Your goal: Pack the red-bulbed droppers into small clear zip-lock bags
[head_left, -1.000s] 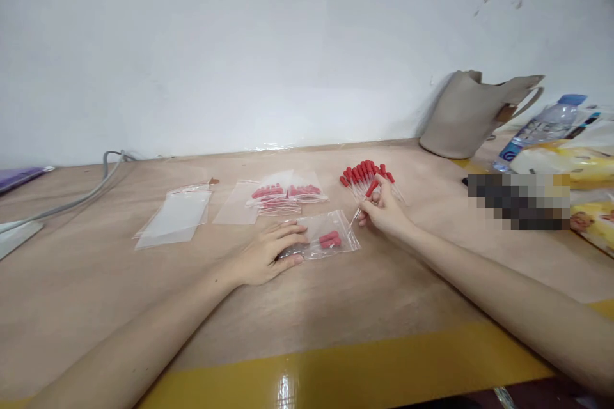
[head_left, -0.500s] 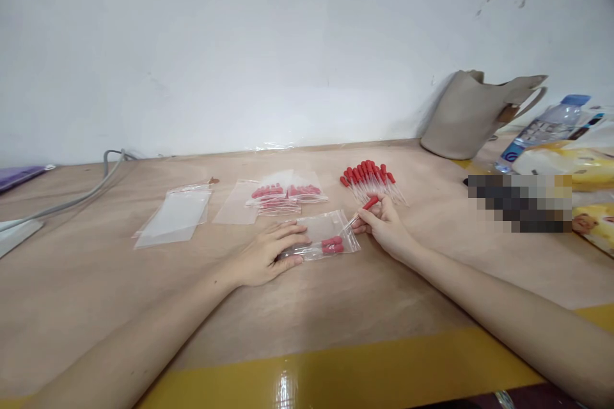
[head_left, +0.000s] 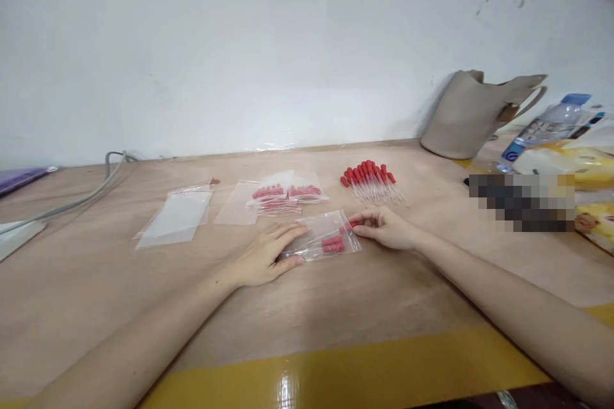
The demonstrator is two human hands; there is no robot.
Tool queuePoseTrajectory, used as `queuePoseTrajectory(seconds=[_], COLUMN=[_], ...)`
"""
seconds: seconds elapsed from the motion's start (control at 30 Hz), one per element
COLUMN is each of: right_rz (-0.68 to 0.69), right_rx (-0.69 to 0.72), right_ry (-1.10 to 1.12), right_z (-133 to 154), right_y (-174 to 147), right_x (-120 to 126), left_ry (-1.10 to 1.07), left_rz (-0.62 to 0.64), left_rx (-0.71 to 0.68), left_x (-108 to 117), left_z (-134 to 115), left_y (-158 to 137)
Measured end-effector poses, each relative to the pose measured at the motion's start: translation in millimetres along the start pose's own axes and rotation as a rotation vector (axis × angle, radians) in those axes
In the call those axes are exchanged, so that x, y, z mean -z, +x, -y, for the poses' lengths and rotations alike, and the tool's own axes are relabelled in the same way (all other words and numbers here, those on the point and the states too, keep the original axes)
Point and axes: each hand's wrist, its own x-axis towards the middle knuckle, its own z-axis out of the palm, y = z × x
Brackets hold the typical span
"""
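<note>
In the head view, we take the clear bag (head_left: 314,230) lying on the surface (head_left: 307,313) as our landmark. Our left hand (head_left: 266,255) rests on its left end, fingers spread and that grip loose, closed around nothing. Our right hand (head_left: 388,228) is at its right end, the grip pinched on a red-topped dropper (head_left: 347,227) whose red top is partly in the bag's mouth. Two red tops (head_left: 332,244) lie side by side inside the bag. Beyond it and to the right, we see a fanned pile of red-topped droppers (head_left: 371,177). Just beyond it and slightly left are filled bags (head_left: 288,195) with red tops showing; farther left lie flat bags (head_left: 175,214). Well to its right, past the pile, stands a grey container (head_left: 470,118), with a bottle (head_left: 542,131) leaning beside that.
</note>
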Motion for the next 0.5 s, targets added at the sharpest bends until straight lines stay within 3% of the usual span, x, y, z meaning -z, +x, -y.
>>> queuePoseTrajectory(seconds=[0.1, 0.27, 0.37, 0.43, 0.5], right_rz=[0.029, -0.071, -0.011, -0.013, -0.135], right_rx=[0.054, 0.012, -0.005, -0.053, -0.090], right_ry=[0.003, 0.102, 0.164, 0.126, -0.033], right_z=[1, 0, 1, 2, 2], right_y=[5, 10, 10, 11, 15], right_x=[-5, -18, -16, -10, 0], left_ry=[0.004, 0.001, -0.005, -0.002, 0.007], left_rz=[-0.007, -0.009, -0.013, -0.003, 0.016], left_rx=[0.000, -0.008, -0.005, 0.000, 0.005], left_x=[0, 0, 0, -1, -2], left_z=[0, -1, 0, 1, 2], left_y=[1, 1, 0, 0, -1])
